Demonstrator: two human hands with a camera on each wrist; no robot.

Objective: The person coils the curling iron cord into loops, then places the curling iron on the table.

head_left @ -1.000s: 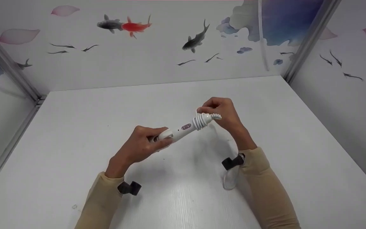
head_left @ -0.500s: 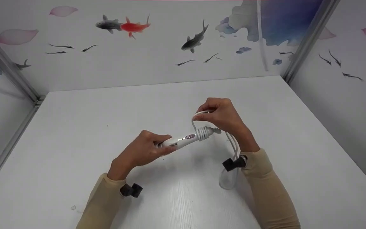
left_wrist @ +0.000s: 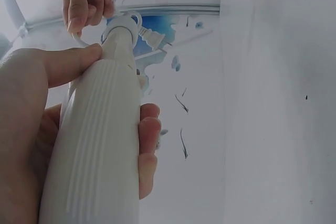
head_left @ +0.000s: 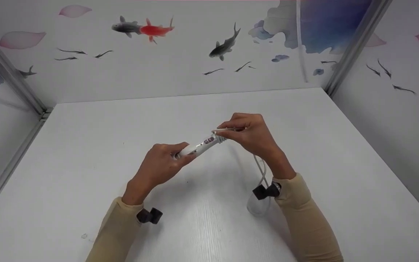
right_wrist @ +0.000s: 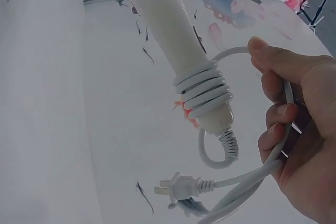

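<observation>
A white hair iron (head_left: 203,146) with a small purplish control panel is held above the table, tilted up toward the right. My left hand (head_left: 161,164) grips its body, thumb along the ribbed side in the left wrist view. Several turns of white power cord (right_wrist: 205,90) circle the handle's end near the springy strain relief (right_wrist: 228,144). With thumb and fingers, my right hand (head_left: 252,135) holds the cord beside those turns, and the loose length runs across its palm. Below that hand hangs the two-pin plug (right_wrist: 184,187). The iron's far end is hidden by my left hand.
A white table (head_left: 86,145) lies beneath both hands. White panels printed with fish and petals (head_left: 180,65) enclose it at the back and sides, with metal posts (head_left: 355,47) at the corners. The cord's slack loop (head_left: 258,205) hangs by the right wrist camera (head_left: 266,191).
My right hand has circled over the handle's end with the cord and now overlaps the coils in the head view. The iron dipped, then rose slightly left; my left hand keeps its grip.
</observation>
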